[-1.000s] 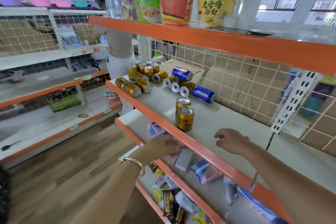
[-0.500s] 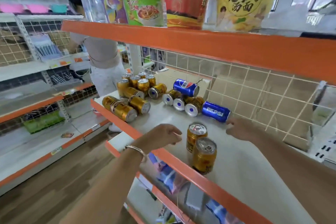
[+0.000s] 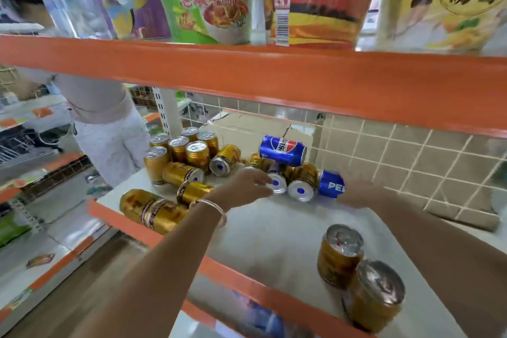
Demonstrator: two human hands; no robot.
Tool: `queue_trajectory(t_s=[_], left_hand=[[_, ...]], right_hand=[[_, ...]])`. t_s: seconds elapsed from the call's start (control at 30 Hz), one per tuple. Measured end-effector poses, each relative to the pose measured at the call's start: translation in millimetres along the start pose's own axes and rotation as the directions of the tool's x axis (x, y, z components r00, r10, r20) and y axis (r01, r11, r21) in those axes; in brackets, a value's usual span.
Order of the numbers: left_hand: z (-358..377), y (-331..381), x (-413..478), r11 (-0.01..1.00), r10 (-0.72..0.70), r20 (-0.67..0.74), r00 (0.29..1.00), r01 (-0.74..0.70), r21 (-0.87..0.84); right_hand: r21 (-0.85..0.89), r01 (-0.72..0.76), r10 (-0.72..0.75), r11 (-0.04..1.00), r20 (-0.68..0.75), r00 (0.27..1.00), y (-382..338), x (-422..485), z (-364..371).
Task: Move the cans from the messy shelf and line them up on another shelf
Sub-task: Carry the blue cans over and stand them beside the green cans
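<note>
left hand (image 3: 244,186) fingers outstretched – touching toppled can (image 3: 281,187), right hand (image 3: 356,191) blurred against blue can (image 3: 330,184) – grip unclear

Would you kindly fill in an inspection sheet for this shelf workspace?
Surface: white shelf board with orange front edge.
Job's things: upright gold metal cans clustered at the back; toppled gold cans around them; blue cola cans on their sides; two gold cans upright at near right.
Clutter: large instant-noodle tubs on the shelf above.
Grippers: left hand open, reaching a toppled can's silver end; right hand blurred beside the lower blue can.
Cables: nothing seen.
Surroundings: wire grid back panel; another person standing left.
</note>
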State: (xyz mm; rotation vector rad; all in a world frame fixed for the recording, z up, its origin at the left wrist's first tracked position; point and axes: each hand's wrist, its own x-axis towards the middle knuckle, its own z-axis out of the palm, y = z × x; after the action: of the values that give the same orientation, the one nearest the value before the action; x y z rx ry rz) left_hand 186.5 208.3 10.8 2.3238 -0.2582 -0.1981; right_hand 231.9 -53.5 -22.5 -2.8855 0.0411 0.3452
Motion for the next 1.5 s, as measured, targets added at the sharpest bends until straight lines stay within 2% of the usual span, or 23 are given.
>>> queue_trajectory(t_s=[0.07,0.17,0.23,0.37,0.47,0.53,0.6,0.67,0.77,0.87,0.97,1.07,1.2,1.27,1.4,1.5], left_hand=[[-14,-4,15,0.998,0.036,0.014,0.999,-0.037,0.045],[-32,-8,40,0.994,0.099,-0.017,0.995,-0.098,0.057],[-38,-6,54,0.990,0.131,-0.058,0.990,-0.128,0.056],[-35,4,80,0.960,0.262,-0.059,0.963,-0.254,0.114],[-25,12,103,0.939,0.285,-0.086,0.955,-0.259,0.228],[-17,10,114,0.894,0.271,-0.056,0.961,-0.230,0.384],[-10,4,120,0.811,0.277,0.027,0.961,-0.249,0.529],[-3,-4,126,0.732,0.288,0.040,0.957,-0.247,0.635],[-3,-7,134,0.694,0.305,-0.046,0.951,-0.189,0.695],[-3,-7,138,0.705,0.262,-0.043,0.964,-0.160,0.691],[-3,-12,139,0.795,0.199,-0.035,0.979,-0.140,0.590],[-7,-17,139,0.909,0.137,-0.018,0.990,-0.118,0.399],[-12,-27,136,0.997,0.017,0.029,0.999,-0.020,0.080],[-12,-32,131,0.994,-0.012,0.049,0.999,0.018,-0.111],[-6,-31,122,0.946,-0.027,0.055,0.998,0.044,-0.321],[-3,-17,112,0.840,-0.062,0.176,0.982,0.147,-0.523]], right_hand=[[-0.123,-0.072,0.072,0.990,-0.006,0.997,-3,5,0],[-0.234,-0.092,0.073,0.968,-0.089,0.993,-1,13,2],[-0.256,-0.099,0.082,0.961,-0.075,0.994,2,14,2],[-0.032,-0.097,0.098,0.995,0.006,0.995,19,6,1],[0.156,-0.075,0.091,0.985,-0.097,0.991,27,-4,7],[0.204,-0.074,0.106,0.976,-0.153,0.983,31,-11,12],[0.262,-0.118,0.155,0.958,-0.123,0.980,34,-17,15],[0.297,-0.148,0.177,0.943,-0.074,0.981,37,-23,14],[0.306,-0.185,0.199,0.934,-0.015,0.980,40,-30,10],[0.301,-0.190,0.204,0.934,-0.015,0.979,42,-39,10],[0.371,-0.177,0.198,0.912,-0.020,0.980,42,-47,19],[0.447,-0.141,0.166,0.883,-0.018,0.986,41,-52,29],[0.462,-0.183,0.228,0.868,-0.044,0.973,43,-58,31],[0.473,-0.210,0.265,0.856,-0.052,0.963,43,-62,28],[0.524,-0.192,0.337,0.830,-0.196,0.921,37,-70,15],[0.483,-0.230,0.384,0.845,-0.249,0.889,32,-74,2]])
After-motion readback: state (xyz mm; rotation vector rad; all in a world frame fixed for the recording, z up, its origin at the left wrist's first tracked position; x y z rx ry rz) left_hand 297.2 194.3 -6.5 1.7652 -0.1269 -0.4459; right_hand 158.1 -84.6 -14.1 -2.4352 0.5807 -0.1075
